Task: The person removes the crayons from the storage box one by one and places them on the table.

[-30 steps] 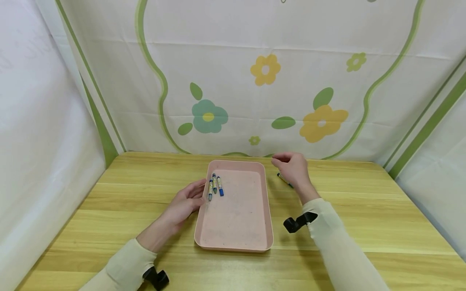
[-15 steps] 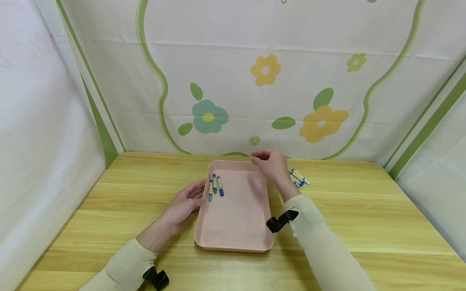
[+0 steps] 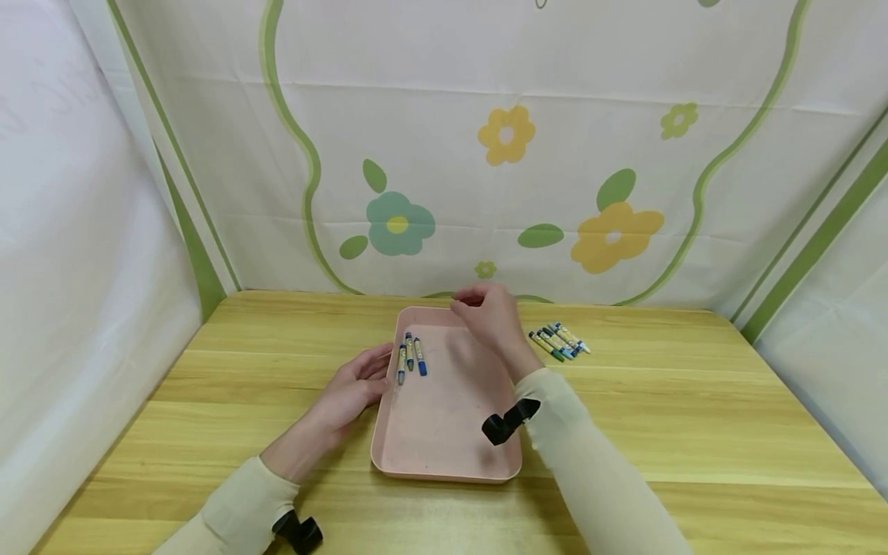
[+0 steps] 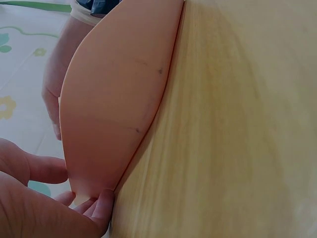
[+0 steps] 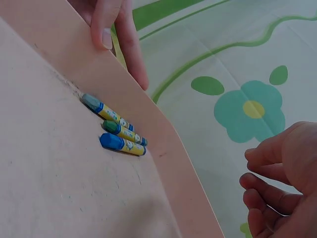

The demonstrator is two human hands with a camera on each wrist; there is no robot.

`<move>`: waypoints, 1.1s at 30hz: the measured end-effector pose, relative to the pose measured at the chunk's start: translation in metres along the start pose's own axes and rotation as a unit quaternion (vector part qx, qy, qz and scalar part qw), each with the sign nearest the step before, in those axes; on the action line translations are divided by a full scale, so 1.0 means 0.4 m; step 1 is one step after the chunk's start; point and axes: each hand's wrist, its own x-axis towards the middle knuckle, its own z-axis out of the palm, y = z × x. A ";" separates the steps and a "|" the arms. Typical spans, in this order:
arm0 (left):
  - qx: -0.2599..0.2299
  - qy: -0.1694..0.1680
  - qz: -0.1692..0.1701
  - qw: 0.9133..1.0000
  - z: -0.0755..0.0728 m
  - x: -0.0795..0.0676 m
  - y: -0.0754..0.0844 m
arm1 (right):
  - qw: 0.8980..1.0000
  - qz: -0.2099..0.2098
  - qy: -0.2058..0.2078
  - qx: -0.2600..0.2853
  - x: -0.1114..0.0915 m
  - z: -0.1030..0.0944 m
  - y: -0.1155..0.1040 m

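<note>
right hand crosses from the crayons on the table to the tray, apparently carrying nothing.
the right hand point(image 3: 494, 316), a second ago beside the table crayons point(image 3: 556, 344), now hangs above the far end of the pink tray point(image 3: 444, 424); its thumb and forefinger are narrowly parted, the other fingers loosely bent, and the right wrist view shows no crayon between them. the left hand point(image 3: 357, 388) still grips the tray's left wall, thumb at the rim, other fingers outside. the three crayons point(image 3: 410, 352), greyish, green and blue, lie together inside by that wall, unmoved. so the shift seems to change only the hand's place: the tray's crayons stay three, the others lie on the table point(image 3: 694, 401) to its right.
</note>
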 end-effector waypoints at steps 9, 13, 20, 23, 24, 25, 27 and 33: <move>-0.002 -0.002 0.002 1.000 -0.001 0.000 0.001 | 1.000 -0.005 0.002 0.004 -0.001 0.031 -0.016; -0.001 0.000 0.000 1.000 -0.001 -0.001 0.002 | 1.000 0.000 -0.001 0.002 -0.010 0.052 -0.023; 0.001 -0.004 0.000 1.000 0.000 -0.003 0.004 | 0.999 0.036 -0.009 -0.026 -0.035 0.084 -0.038; 0.001 -0.006 0.002 1.000 -0.001 -0.002 0.003 | 0.999 0.023 -0.024 0.011 -0.039 0.094 -0.034; 0.001 -0.007 0.003 1.000 -0.002 -0.001 0.003 | 0.999 0.019 -0.029 0.026 -0.039 0.097 -0.032; 0.001 -0.007 0.004 1.000 -0.002 -0.001 0.002 | 0.999 0.016 -0.033 0.038 -0.038 0.101 -0.029; 0.002 -0.007 0.005 1.000 -0.002 0.000 0.002 | 0.999 0.016 -0.034 0.037 -0.037 0.108 -0.024; 0.004 -0.004 0.007 1.000 -0.001 -0.001 0.002 | 0.999 0.017 -0.033 0.028 -0.031 0.127 -0.016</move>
